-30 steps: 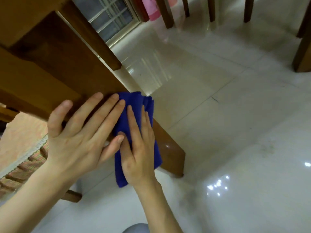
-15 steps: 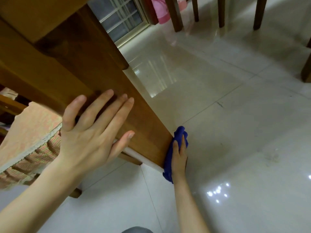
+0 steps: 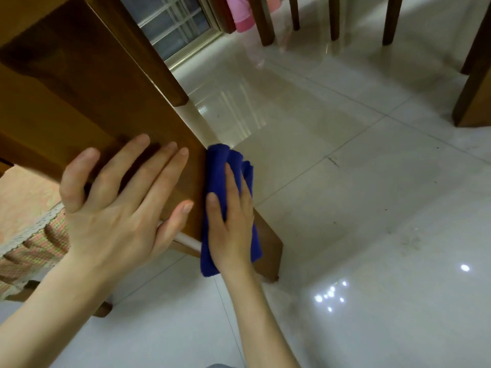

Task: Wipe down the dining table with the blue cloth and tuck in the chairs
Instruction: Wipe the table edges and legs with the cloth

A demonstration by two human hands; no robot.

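Note:
A thick brown wooden table leg (image 3: 87, 102) slants from the upper left down to the tiled floor. My left hand (image 3: 119, 205) lies flat against its near face, fingers straight and spread. The folded blue cloth (image 3: 221, 176) is pressed against the leg's right face by my right hand (image 3: 231, 227), whose fingers are laid straight on it and cover its middle. The leg's foot (image 3: 268, 251) shows just below and right of the cloth.
A chair with a checked, lace-trimmed seat cushion (image 3: 32, 235) stands at the lower left behind the leg. Several dark wooden chair and table legs (image 3: 467, 96) stand at the top and right. A window (image 3: 175, 25) and something pink (image 3: 241, 11) are at the back. Glossy white floor tiles (image 3: 372, 208) spread to the right.
My right hand slid the cloth down to the leg's foot, then back up its right face. My left hand stayed flat on the leg.

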